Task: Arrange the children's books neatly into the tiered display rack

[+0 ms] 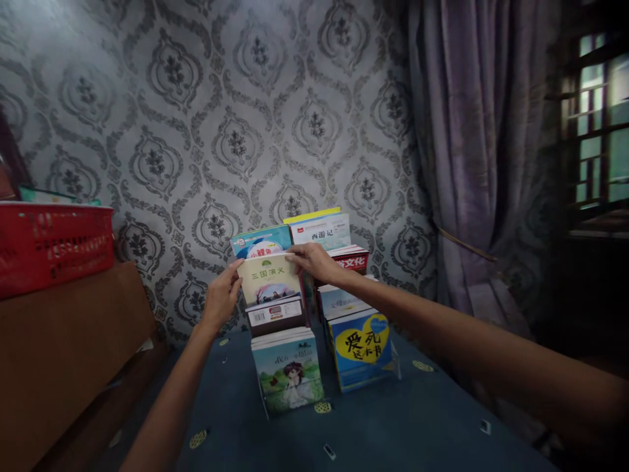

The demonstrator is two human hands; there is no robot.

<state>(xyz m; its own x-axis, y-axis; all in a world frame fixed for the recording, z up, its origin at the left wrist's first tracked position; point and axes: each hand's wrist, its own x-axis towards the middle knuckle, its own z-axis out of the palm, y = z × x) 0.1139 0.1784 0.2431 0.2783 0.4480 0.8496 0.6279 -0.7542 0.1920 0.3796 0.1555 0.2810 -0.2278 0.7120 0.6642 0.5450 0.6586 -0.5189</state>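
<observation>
A pale cream book (268,280) with green title characters stands upright in the left row of books. My left hand (222,296) grips its upper left corner, fingers closed. At its upper right corner my right hand (314,262) pinches the edge. Behind it rises a blue book (263,241); below and in front are a book with a barcode label (275,313) and a green-blue book with a drawn girl (287,372). The right row has a white book (322,229) at the back and a blue book with a yellow heart (362,347) at the front.
The books stand on a dark blue patterned tabletop cloth (393,426). At left a red basket (54,242) sits on a cardboard box (83,347). Patterned wallpaper (236,141) is behind; a purple curtain (472,144) and a window (594,124) are at right.
</observation>
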